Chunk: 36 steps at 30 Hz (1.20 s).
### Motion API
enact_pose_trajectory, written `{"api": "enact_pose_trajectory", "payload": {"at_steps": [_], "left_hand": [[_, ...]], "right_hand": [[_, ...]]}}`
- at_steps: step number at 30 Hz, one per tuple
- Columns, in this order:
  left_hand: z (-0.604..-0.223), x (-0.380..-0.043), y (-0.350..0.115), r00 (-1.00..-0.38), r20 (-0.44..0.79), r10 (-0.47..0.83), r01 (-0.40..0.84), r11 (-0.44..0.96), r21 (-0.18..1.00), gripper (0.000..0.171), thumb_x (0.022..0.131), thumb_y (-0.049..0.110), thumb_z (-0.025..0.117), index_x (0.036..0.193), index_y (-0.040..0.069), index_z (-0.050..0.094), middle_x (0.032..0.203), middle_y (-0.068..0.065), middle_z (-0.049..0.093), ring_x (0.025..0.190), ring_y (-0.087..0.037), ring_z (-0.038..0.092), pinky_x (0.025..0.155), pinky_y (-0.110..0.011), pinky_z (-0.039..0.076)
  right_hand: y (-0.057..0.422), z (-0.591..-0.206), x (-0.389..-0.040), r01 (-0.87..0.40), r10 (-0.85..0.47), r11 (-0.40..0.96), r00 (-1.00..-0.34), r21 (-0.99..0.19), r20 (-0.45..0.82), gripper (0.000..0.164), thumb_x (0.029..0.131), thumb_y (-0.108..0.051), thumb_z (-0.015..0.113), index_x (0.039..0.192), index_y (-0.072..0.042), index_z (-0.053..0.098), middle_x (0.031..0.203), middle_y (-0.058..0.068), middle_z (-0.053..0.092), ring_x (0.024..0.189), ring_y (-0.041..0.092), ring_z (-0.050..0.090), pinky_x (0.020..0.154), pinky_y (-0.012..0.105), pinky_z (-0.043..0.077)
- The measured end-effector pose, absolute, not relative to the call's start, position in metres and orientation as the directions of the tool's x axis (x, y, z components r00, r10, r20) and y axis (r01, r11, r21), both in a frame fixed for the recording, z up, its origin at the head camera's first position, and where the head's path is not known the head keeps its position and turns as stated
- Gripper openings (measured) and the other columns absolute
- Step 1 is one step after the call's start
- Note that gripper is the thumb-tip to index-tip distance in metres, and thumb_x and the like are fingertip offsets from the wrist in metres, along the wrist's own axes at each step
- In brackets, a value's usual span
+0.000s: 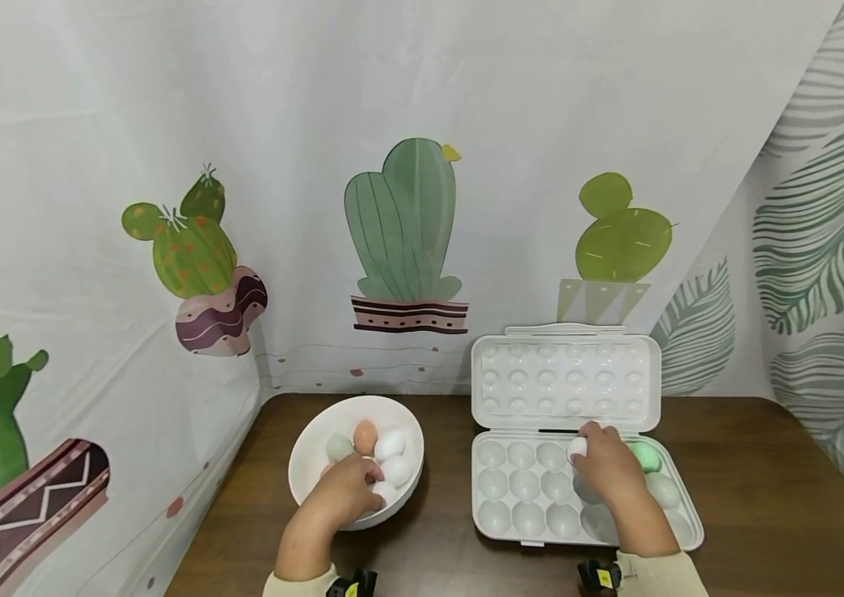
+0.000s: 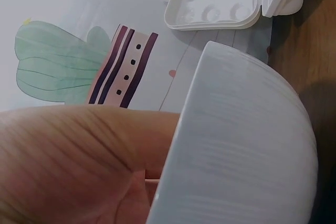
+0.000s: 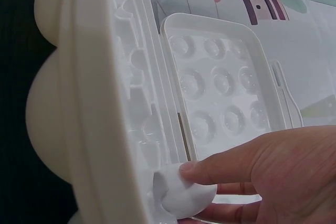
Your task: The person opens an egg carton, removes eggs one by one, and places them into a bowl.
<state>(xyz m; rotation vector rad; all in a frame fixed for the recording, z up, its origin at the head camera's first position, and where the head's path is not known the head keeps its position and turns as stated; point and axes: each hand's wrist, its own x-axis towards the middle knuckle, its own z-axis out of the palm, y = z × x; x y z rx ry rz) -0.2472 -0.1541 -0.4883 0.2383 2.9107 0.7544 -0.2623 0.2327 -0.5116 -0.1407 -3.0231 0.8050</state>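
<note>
A white bowl (image 1: pixel 303 452) on the left holds several eggs, among them a brown egg (image 1: pixel 366 436), a pale green egg (image 1: pixel 339 448) and white ones. My left hand (image 1: pixel 343 493) reaches into it, fingers curled at a white egg (image 1: pixel 386 495) on the near right side; the bowl's wall hides its fingertips in the left wrist view. Between thumb and fingers, my right hand (image 1: pixel 611 464) pinches another white egg (image 3: pixel 189 192) at the back row of the opened egg carton (image 1: pixel 529 543). A green egg (image 1: pixel 646 456) sits in that row, right of the hand.
The carton's dimpled lid (image 1: pixel 567 381) stands raised behind its base, near the cactus-print cloth (image 1: pixel 407 249). Brown table top (image 1: pixel 444 489) lies between bowl and carton. My right forearm covers some of the carton's cups.
</note>
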Motion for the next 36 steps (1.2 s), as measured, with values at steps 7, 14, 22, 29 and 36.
{"api": "enact_pose_trajectory", "payload": {"at_steps": [7, 14, 22, 29, 36], "left_hand": [[-0.487, -0.247, -0.155, -0.98, -0.078, 0.183, 0.12, 0.857, 0.502, 0.026, 0.068, 0.011, 0.079, 0.093, 0.01, 0.072, 0.094, -0.002, 0.064, 0.087, -0.017, 0.056, 0.082, -0.037, 0.048], [-0.485, -0.246, -0.154, -0.986, -0.018, 0.164, 0.126, 0.824, 0.553, 0.019, 0.072, 0.01, 0.077, 0.09, 0.009, 0.069, 0.091, -0.003, 0.064, 0.083, -0.016, 0.056, 0.078, -0.037, 0.048], [-0.478, -0.247, -0.15, -0.985, 0.125, 0.115, 0.166, 0.812, 0.56, 0.01, 0.086, 0.018, 0.073, 0.09, 0.012, 0.066, 0.084, 0.0, 0.06, 0.073, -0.01, 0.051, 0.068, -0.029, 0.043], [-0.479, -0.249, -0.145, -0.971, 0.228, 0.066, 0.191, 0.791, 0.582, 0.009, 0.086, 0.016, 0.072, 0.088, 0.014, 0.064, 0.083, 0.001, 0.052, 0.074, -0.008, 0.048, 0.07, -0.026, 0.042], [-0.476, -0.248, -0.136, -0.948, 0.314, 0.047, 0.236, 0.765, 0.599, 0.014, 0.082, 0.002, 0.065, 0.089, 0.015, 0.064, 0.082, 0.003, 0.052, 0.077, -0.009, 0.054, 0.072, -0.025, 0.046]], "right_hand": [[0.233, -0.512, -0.262, 0.083, 0.087, 0.864, -0.996, -0.496, -0.016, 0.041, 0.09, -0.013, 0.066, 0.123, 0.009, 0.055, 0.108, 0.031, 0.057, 0.092, 0.04, 0.064, 0.079, 0.056, 0.053], [0.234, -0.515, -0.263, 0.092, 0.092, 0.862, -0.995, -0.499, -0.025, 0.042, 0.09, -0.012, 0.066, 0.124, 0.009, 0.055, 0.109, 0.031, 0.057, 0.093, 0.04, 0.065, 0.079, 0.056, 0.053], [0.233, -0.513, -0.264, 0.104, 0.101, 0.859, -0.994, -0.501, -0.034, 0.045, 0.092, -0.013, 0.065, 0.13, 0.008, 0.054, 0.117, 0.033, 0.056, 0.098, 0.043, 0.065, 0.08, 0.057, 0.054], [0.23, -0.505, -0.261, 0.092, 0.097, 0.86, -0.995, -0.502, -0.016, 0.044, 0.092, -0.012, 0.065, 0.13, 0.008, 0.053, 0.116, 0.032, 0.056, 0.099, 0.042, 0.065, 0.081, 0.057, 0.054], [0.226, -0.499, -0.259, 0.077, 0.096, 0.858, -0.995, -0.507, 0.012, 0.044, 0.093, -0.014, 0.066, 0.13, 0.006, 0.054, 0.119, 0.032, 0.055, 0.102, 0.044, 0.064, 0.082, 0.057, 0.052]]}}
